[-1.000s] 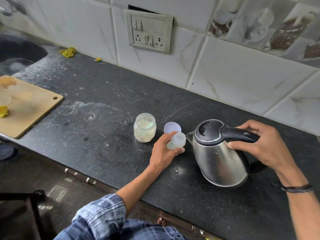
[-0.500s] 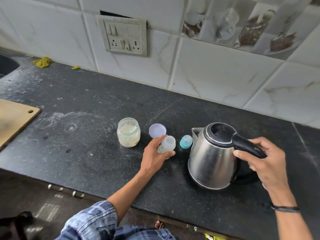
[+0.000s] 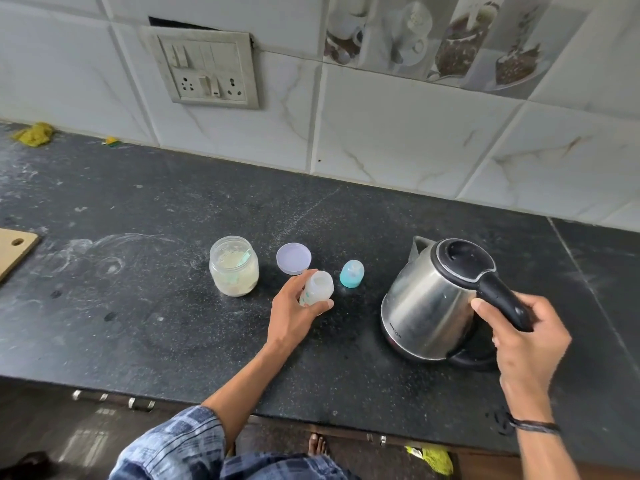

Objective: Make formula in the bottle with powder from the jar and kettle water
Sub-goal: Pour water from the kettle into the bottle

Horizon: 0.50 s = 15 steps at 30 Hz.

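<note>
On the near counter [image 3: 173, 323]: my left hand [image 3: 294, 317] curls round the open bottle [image 3: 317, 287], held tilted with its mouth toward 12 o'clock. At 3 o'clock from it, my right hand [image 3: 519, 337] wraps the handle of the kettle [image 3: 429, 299], which leans on its black base [image 3: 474, 358].

Risks: the bottle mouth is narrow. An overshooting pour could scald my left fingers, and the tilted bottle could spill.

Farther out: teal cap [image 3: 352, 273] at 1 o'clock, lid [image 3: 293, 259] at 11, open powder jar [image 3: 234, 266] at 10. A splash there would wet the powder.
</note>
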### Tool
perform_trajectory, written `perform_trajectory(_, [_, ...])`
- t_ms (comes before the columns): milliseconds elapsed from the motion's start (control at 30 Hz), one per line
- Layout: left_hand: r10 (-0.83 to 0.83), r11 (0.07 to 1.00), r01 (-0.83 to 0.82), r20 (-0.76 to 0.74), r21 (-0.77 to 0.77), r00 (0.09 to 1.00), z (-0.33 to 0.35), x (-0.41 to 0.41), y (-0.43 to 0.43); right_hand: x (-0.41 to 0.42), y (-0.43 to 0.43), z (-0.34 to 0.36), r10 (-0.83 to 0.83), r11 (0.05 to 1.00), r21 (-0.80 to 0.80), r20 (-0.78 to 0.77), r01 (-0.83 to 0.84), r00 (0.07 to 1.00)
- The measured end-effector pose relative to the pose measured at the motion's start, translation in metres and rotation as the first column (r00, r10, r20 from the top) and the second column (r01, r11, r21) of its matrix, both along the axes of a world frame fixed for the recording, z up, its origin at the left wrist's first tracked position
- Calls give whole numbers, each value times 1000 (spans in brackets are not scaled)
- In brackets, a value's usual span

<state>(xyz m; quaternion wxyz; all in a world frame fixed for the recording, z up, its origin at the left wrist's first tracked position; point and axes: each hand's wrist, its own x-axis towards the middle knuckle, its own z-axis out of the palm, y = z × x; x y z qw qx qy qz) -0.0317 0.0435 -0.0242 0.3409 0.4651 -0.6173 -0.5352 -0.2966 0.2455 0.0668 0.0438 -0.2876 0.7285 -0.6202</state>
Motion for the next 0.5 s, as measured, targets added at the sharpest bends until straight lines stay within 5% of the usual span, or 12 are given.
perform_trajectory(500, [-38,999,38,-6,-14,999,4,-2,1,45,-12,-21,-286,941,-193,-15,278,958])
